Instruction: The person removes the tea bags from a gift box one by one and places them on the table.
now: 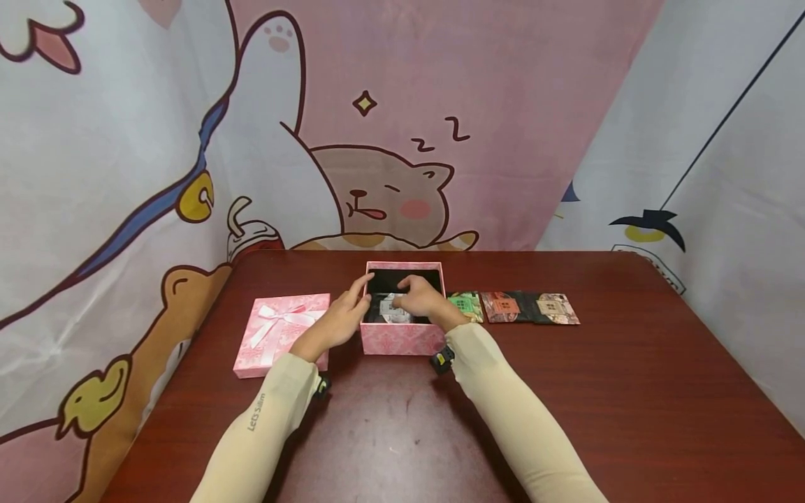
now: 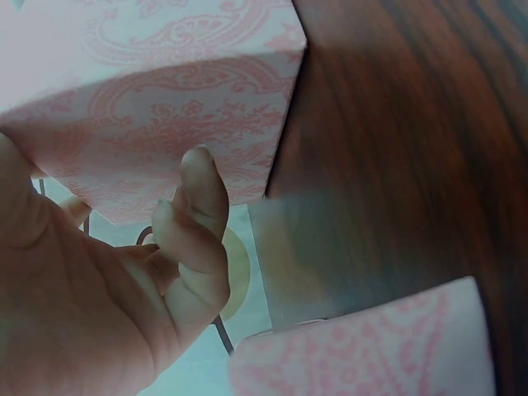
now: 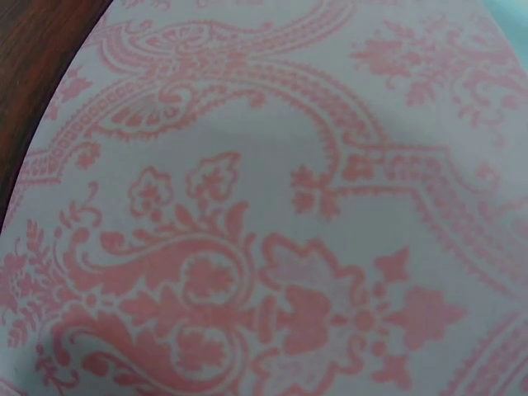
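An open pink patterned box [image 1: 402, 339] stands near the table's far side, its inside dark. In it lies a small packet [image 1: 391, 309] with a pale grey label. My right hand [image 1: 423, 299] reaches over the box's right rim and holds that packet, thumb on its face; the other fingers are partly hidden. My left hand [image 1: 339, 318] is at the box's left side, fingertips near the rim. In the left wrist view, this hand's lower fingers [image 2: 202, 186] hang loosely bent beside the box wall [image 2: 190, 124]. The right wrist view shows only the patterned box wall [image 3: 272, 206] close up.
The pink lid [image 1: 283, 328] with a white ribbon bow lies left of the box. To the right, in a row, are a green-labelled packet [image 1: 465, 306], a red-labelled packet [image 1: 503, 306] and a cream-labelled packet [image 1: 555, 308]. A printed curtain hangs behind the brown table [image 1: 629, 391].
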The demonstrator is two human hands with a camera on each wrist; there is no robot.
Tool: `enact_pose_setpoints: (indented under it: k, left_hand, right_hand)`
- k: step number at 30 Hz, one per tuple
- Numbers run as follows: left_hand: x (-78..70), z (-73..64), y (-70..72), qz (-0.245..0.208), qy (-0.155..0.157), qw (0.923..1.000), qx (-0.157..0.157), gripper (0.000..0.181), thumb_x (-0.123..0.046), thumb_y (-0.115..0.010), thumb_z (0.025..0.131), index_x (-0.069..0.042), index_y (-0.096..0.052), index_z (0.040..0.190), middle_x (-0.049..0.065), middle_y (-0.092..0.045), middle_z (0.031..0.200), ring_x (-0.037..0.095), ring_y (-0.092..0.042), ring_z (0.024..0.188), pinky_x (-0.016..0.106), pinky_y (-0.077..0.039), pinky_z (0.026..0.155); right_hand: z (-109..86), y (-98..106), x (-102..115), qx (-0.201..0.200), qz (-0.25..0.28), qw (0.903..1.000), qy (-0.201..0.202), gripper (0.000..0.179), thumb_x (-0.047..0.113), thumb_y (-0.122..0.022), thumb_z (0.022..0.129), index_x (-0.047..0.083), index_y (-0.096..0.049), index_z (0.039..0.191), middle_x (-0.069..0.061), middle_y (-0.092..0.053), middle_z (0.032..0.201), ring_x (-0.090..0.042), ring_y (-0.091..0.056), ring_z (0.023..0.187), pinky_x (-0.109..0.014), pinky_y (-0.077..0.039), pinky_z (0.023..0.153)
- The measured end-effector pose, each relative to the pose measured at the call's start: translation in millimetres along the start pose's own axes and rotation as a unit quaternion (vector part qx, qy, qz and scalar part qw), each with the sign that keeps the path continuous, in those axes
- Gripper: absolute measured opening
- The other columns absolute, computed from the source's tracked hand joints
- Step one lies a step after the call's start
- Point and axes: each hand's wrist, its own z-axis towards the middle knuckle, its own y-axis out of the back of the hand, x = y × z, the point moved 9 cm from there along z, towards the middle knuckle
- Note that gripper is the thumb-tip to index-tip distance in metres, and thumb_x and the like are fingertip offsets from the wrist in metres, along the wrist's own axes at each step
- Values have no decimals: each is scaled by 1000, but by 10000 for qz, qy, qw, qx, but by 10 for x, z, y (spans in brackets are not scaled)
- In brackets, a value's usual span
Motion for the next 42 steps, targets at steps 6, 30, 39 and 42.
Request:
enact_pose_setpoints:
  k: [6,30,39,42]
  left_hand:
    - [-18,-9,2,4,6,10000,22,52,-34,-35,107,-23,-24,157,25,-48,139,37,-46,129,57,-34,108]
    - [-9,-11,6,7,13,10000,-7,51,-35,-35,107,-26,-24,156,25,-50,134,37,-48,127,57,-35,106]
    - [-9,-20,-3,15,31,10000,34,52,-34,-35,107,-24,-23,157,26,-48,138,38,-46,130,58,-34,107]
    - [-15,-19,-3,1,23,10000,48,52,-34,-35,107,-24,-23,157,26,-48,139,39,-46,130,58,-34,107]
  right_hand:
    - [-25,35,13,-137,163,9998,22,52,10,-65,89,-8,-46,134,-23,-54,130,-30,-55,110,-45,-46,96]
    - [14,43,51,-254,-156,9991,299,30,7,-64,88,-2,-65,117,-9,-59,92,-18,-54,77,-28,-45,64]
    - [-16,94,74,-521,-414,9974,268,23,6,-66,88,-1,-68,110,-10,-61,95,-19,-63,75,-32,-53,70]
    - [-28,104,85,-507,-189,9981,297,24,4,-65,89,-3,-66,112,-11,-59,94,-25,-68,73,-35,-57,68]
